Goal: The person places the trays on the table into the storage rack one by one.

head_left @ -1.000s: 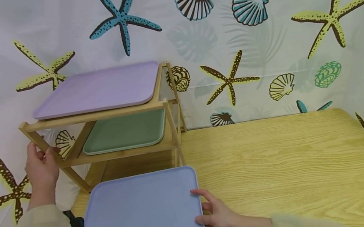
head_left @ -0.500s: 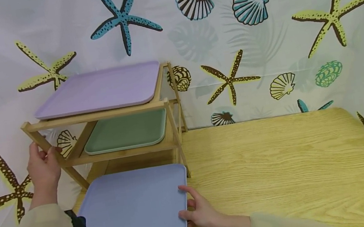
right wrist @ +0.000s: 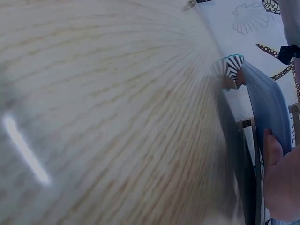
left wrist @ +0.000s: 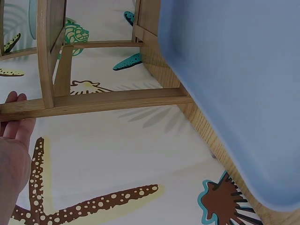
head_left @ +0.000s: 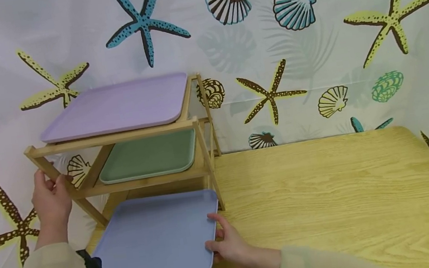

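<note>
A blue rectangular tray (head_left: pixel 157 240) is level with the bottom tier of a wooden rack (head_left: pixel 112 139), its far edge between the front legs. My right hand (head_left: pixel 231 243) pinches the tray's right rim, thumb above and some fingers hidden beneath. In the right wrist view the tray (right wrist: pixel 267 101) appears edge-on, raised off the table at its near side. My left hand (head_left: pixel 52 200) grips the rack's left front leg; the left wrist view has its fingers around that wooden bar (left wrist: pixel 117 101). A lilac tray (head_left: pixel 124 105) lies on the top tier, and a green tray (head_left: pixel 149 157) on the middle one.
The rack stands at the left of a wood-grain table (head_left: pixel 331 200). A white curtain (head_left: pixel 331 53) printed with starfish and shells hangs behind and at both sides. A black object (head_left: pixel 92 264) shows beside my left sleeve.
My right hand has moved the blue tray forward and slightly left, so its far edge has come in between the rack's front legs. My left hand stays on the rack's leg.
</note>
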Demonstrator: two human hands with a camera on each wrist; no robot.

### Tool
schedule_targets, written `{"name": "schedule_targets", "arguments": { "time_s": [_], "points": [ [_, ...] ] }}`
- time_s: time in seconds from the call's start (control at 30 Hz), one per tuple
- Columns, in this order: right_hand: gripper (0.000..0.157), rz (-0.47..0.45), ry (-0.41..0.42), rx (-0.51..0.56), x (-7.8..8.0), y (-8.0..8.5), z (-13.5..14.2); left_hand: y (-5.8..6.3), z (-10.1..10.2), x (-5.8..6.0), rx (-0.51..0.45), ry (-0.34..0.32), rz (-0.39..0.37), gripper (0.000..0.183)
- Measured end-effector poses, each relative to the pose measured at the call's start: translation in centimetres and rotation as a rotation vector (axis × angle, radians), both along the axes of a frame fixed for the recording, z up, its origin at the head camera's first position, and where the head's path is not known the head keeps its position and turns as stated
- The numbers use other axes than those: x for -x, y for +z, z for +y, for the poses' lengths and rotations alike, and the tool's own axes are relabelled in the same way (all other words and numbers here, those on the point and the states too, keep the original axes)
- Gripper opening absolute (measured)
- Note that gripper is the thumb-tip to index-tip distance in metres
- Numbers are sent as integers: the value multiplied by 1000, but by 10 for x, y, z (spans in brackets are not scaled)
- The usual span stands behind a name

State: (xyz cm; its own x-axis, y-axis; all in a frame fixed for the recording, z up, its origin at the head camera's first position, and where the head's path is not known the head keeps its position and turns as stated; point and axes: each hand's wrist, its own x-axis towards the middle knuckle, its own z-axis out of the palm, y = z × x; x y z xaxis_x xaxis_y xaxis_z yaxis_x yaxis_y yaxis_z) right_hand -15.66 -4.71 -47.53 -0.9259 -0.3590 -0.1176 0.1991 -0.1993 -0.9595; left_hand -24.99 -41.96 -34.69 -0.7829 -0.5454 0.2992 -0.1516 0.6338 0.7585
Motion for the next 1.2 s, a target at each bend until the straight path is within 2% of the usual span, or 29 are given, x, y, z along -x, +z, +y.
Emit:
{"name": "schedule_targets", "arguments": {
  "time_s": [0.33, 0.77, 1.0, 1.1, 1.2],
  "points": [
    [69, -3, -73, -64, 12, -8, -14, 0, 1, 1, -21, 4, 1, 45],
    [68, 43, -173, -115, 34, -15, -26, -1, 1, -1, 12, 24, 5, 43],
    [73, 46, -136, -118, 36, -15, -22, 0, 3, -1, -8, 24, -6, 43],
    [79, 47, -86, -95, 30, -15, -20, 0, 3, -2, -5, 17, -11, 44],
    [78, 1, -22, -69, 19, -15, -22, 1, 4, -2, -1, 23, -23, 44]
  ]
}}
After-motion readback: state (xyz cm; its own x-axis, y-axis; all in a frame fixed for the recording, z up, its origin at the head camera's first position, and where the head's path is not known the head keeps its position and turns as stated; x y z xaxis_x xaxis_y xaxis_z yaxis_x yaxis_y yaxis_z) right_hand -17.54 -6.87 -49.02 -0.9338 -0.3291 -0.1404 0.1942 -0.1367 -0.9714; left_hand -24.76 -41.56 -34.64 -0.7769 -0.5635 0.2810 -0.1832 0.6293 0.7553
